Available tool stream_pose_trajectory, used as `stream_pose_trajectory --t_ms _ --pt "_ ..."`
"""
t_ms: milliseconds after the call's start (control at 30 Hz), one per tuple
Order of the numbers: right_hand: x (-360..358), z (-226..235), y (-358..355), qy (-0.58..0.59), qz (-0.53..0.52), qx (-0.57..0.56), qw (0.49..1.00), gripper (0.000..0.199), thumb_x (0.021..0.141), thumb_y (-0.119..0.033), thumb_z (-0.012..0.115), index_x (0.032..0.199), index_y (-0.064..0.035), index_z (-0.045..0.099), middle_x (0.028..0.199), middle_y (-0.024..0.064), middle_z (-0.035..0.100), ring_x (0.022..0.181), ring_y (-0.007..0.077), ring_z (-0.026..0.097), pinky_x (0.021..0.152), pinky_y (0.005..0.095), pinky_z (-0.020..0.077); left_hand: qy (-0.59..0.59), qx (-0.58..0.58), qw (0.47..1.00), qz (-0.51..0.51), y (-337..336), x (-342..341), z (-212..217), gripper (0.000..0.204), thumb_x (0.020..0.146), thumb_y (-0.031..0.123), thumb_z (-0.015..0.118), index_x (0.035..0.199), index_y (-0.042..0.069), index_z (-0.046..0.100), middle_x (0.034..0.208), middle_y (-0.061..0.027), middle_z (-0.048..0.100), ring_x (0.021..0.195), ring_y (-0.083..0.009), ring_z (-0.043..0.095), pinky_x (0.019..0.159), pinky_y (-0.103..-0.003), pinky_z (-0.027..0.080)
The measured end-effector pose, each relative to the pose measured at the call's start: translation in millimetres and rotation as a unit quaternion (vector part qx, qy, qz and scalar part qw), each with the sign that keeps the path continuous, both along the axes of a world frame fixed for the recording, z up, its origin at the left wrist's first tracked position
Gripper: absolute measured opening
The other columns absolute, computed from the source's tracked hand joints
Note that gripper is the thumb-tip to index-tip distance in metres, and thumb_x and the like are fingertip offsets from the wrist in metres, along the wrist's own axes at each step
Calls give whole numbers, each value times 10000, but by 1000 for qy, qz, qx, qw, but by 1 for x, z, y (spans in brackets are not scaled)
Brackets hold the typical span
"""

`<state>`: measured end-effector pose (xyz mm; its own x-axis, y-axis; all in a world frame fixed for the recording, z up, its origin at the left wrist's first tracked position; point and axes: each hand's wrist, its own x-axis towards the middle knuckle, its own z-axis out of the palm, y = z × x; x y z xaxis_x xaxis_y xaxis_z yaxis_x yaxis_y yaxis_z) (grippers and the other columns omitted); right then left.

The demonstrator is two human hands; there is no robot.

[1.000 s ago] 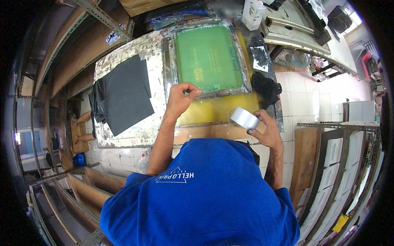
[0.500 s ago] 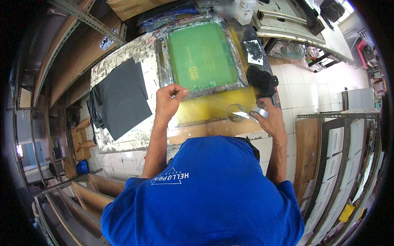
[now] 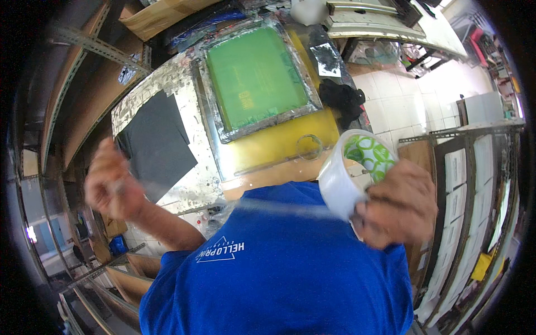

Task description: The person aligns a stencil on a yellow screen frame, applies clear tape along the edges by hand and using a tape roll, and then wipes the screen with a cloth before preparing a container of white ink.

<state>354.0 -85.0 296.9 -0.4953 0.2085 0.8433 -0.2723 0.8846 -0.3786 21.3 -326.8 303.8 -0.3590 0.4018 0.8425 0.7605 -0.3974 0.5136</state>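
Below the green screen-printing frame [image 3: 254,78] on the table, the right hand [image 3: 399,209] grips a roll of clear packing tape [image 3: 357,173], fingers wrapped around it. The left hand [image 3: 109,181] (blurred) seems to pinch the free end of the stretched tape strip [image 3: 285,209], well left of the frame. I think the strip may twist and stick to itself if tension drops.

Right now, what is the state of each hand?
Left hand: closed, pinching the pulled-out tape end, blurred.
Right hand: closed on the clear tape roll.
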Motion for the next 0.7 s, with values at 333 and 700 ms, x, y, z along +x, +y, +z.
stream_pose_trajectory --t_ms 333,700 --pt "35 92 -46 -236 -29 79 968 335 804 -257 800 1091 -155 662 806 -23 639 645 80 599 568 236 420 106 160 981 -6 -62 -12 52 146 854 315 670 902 226 775 679 92 528 738 -142 463 985 -498 286" --pt "35 55 -14 -314 -154 139 926 283 778 -82 789 1025 -45 657 868 47 682 722 166 659 640 271 491 -15 167 985 -29 -43 -24 35 99 831 281 721 840 191 762 627 58 484 689 -142 424 945 -461 292"
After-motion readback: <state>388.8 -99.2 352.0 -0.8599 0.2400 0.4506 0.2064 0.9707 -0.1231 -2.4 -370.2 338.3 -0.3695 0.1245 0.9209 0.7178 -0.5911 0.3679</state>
